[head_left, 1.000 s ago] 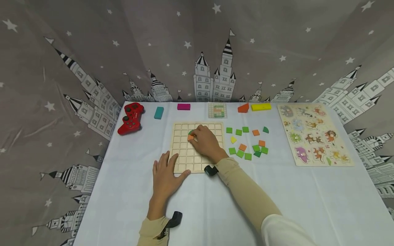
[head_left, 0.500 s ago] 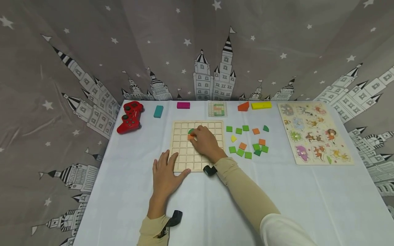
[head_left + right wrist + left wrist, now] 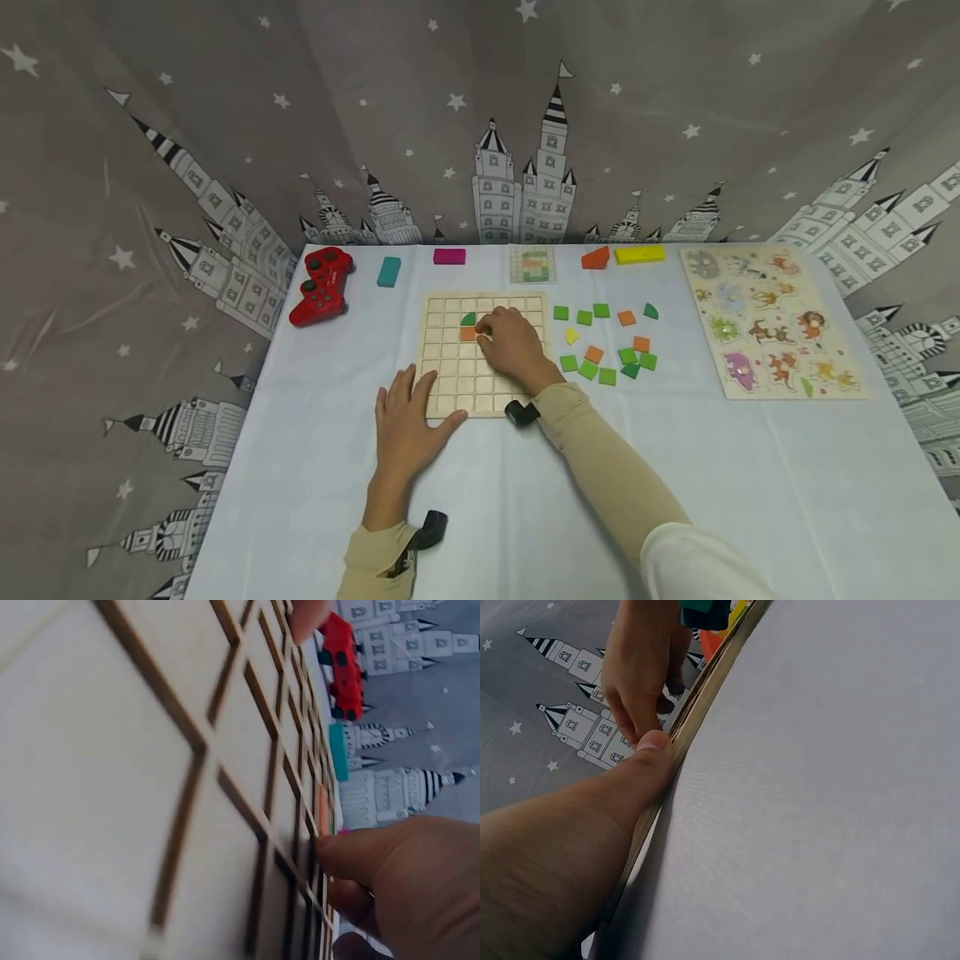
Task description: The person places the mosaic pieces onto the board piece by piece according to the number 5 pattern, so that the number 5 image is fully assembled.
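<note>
A wooden grid board lies on the white-covered table. In its upper part sit a green quarter-round tile and, just below it, an orange square tile. My right hand is over the board, its bent fingertips close to the right side of these tiles; no piece shows in it. In the right wrist view the thumb is near the orange tile. My left hand rests on the board's lower left corner with fingers spread, and its thumb lies along the near edge.
Right of the board lie several loose green square tiles, orange ones and a yellow piece. Behind are a pattern card and coloured blocks. A red game controller is at left, an animal puzzle board at right.
My right fingers have come off the orange tile and shifted slightly right, leaving it in the grid below the green piece. The left hand has stayed put.
</note>
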The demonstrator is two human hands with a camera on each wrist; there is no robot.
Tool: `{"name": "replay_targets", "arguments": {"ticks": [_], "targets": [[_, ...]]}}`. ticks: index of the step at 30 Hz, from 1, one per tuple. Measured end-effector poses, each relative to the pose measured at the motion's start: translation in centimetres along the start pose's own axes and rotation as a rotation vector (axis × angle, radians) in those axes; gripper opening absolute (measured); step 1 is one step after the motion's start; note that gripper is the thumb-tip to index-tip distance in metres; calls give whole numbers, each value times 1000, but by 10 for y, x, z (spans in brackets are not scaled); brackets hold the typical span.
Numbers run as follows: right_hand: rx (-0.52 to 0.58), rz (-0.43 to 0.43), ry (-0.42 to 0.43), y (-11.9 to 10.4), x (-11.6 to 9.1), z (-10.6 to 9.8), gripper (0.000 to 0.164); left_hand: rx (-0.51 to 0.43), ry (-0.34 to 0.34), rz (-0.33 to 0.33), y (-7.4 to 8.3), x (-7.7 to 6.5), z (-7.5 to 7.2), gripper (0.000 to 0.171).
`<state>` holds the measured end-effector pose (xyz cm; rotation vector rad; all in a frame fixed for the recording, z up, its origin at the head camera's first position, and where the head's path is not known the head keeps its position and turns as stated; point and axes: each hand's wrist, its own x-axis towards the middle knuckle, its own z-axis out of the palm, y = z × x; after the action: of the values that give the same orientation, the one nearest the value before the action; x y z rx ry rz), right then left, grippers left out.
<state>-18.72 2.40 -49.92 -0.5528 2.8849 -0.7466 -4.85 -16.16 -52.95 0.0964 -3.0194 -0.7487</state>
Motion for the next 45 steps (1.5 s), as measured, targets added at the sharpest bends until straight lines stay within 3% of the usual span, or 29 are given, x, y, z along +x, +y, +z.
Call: {"name": "replay_targets", "arguments": {"ticks": [4,8,16,21,27,37,45], "targets": [[54,6,1,19,-12,-10,24,-3,8,-8,1,-2,3,87],[96,42,42,54,-28,-30,27,-4,20,0,2,-1,5,87],[108,283,146,138,-66,-76,34,-1,-16,-16,2,0,1,87],[81,326,131,171,-76,-92,41,7,-1,-6,-1,0,0,87],[76,371,31,183,-76,-96,42,-9,12,1,0,0,2,86],[37,388,38,184,-75,-96,36,-8,-19,-21,3,0,1,89],[-13,342,35,185,-75,-92,38,-18,-28,-27,4,-1,-1,87]]}}
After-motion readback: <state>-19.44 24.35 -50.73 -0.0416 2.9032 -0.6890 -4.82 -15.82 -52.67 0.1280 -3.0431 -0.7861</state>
